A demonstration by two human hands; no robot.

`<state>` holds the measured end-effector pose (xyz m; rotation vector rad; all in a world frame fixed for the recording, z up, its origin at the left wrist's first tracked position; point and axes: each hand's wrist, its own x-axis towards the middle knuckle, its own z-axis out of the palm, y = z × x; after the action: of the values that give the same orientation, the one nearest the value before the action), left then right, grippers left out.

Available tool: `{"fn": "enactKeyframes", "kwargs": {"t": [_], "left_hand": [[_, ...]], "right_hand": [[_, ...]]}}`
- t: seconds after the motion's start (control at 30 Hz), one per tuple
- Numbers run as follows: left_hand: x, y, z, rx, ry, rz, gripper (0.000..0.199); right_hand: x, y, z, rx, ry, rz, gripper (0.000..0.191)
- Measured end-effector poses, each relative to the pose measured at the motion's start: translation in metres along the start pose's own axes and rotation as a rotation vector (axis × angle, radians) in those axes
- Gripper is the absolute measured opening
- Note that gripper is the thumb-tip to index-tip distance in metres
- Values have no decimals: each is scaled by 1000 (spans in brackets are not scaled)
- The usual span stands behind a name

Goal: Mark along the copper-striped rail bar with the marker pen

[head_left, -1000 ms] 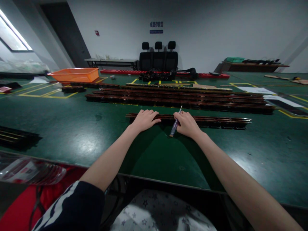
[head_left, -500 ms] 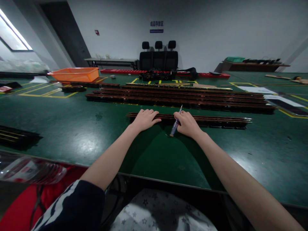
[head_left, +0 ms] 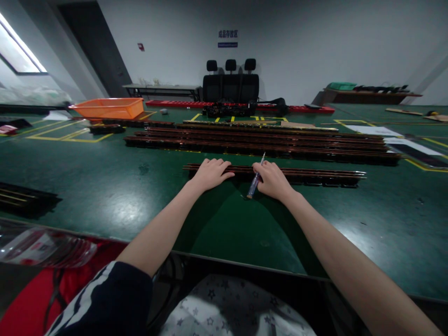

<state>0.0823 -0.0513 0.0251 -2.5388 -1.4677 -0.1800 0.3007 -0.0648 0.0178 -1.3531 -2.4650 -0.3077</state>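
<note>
A short stack of long dark rails with copper-brown edges (head_left: pixel 318 176) lies crosswise in front of me on the green table (head_left: pixel 224 233). My left hand (head_left: pixel 212 174) is closed over the left part of this stack, fingers across its top and far side, thumb towards the right. In my right hand (head_left: pixel 272 179) is a small screwdriver (head_left: pixel 253 185) with a clear bluish handle. Its metal tip points up and away from me, and its handle end slants down towards me. The right fingers also rest against the stack; what they touch behind it is hidden.
A wider group of similar long rails (head_left: pixel 245 140) lies just beyond. An orange basket (head_left: pixel 108 108) stands back left, and white papers (head_left: pixel 374 130) lie on the right. More dark rails (head_left: pixel 26 198) are at the left edge. A large plastic bottle (head_left: pixel 45 247) is below the table's left edge.
</note>
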Motion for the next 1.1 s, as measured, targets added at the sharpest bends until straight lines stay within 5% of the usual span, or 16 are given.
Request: {"fn": "enactKeyframes", "kwargs": {"t": [1.1], "left_hand": [[0,0,-2,-28,-5,-4,48]], "right_hand": [[0,-1,-3,-7,-3,-2,18]]}}
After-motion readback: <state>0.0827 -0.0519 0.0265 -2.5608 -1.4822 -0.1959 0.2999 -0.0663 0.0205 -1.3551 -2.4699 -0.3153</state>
